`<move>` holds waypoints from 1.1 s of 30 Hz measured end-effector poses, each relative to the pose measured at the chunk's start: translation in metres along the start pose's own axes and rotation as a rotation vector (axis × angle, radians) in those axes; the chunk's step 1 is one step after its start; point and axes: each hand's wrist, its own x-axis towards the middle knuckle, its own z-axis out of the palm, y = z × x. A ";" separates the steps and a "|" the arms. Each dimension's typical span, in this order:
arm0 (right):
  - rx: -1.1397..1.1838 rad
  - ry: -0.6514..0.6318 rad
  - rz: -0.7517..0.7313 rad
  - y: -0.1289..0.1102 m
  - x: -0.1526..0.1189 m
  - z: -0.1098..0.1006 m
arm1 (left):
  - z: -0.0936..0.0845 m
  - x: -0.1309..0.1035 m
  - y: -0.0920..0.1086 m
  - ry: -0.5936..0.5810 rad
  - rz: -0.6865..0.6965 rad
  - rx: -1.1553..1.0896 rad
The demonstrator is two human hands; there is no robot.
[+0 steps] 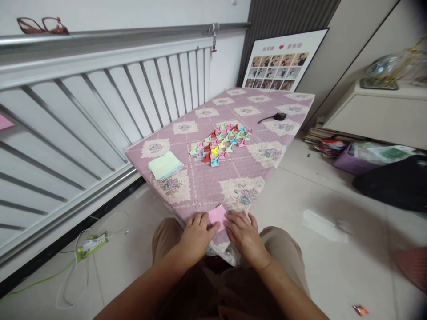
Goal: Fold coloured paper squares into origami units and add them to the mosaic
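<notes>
A pink square of paper (218, 217) lies at the near corner of the cloth-covered table (203, 175). My left hand (196, 235) grips its left edge, thumb on top of the paper. On the other side, my right hand (243, 233) has its fingers pressed together on the paper's right edge. Farther up the table stand several small folded paper figures (220, 144) in rows, coloured green, pink, red, blue and yellow. A stack of paper sheets (166, 165), pale green on top, rests near the table's left edge.
A black object with a thin cord (279, 116) lies toward the table's far right. The white radiator (110, 102) runs along the left side. On the floor at the left is a power strip (92, 245) with cables. A photo board (283, 60) leans behind the table.
</notes>
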 end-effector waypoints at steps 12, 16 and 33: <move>-0.014 -0.064 0.098 -0.011 -0.008 -0.009 | 0.011 -0.008 -0.006 -0.042 0.032 -0.074; -0.032 -0.108 0.226 -0.009 0.010 -0.009 | 0.015 -0.009 -0.006 -0.033 0.017 -0.076; -0.185 -0.163 0.397 -0.013 0.031 0.001 | -0.013 0.045 -0.026 -0.071 -0.197 -0.360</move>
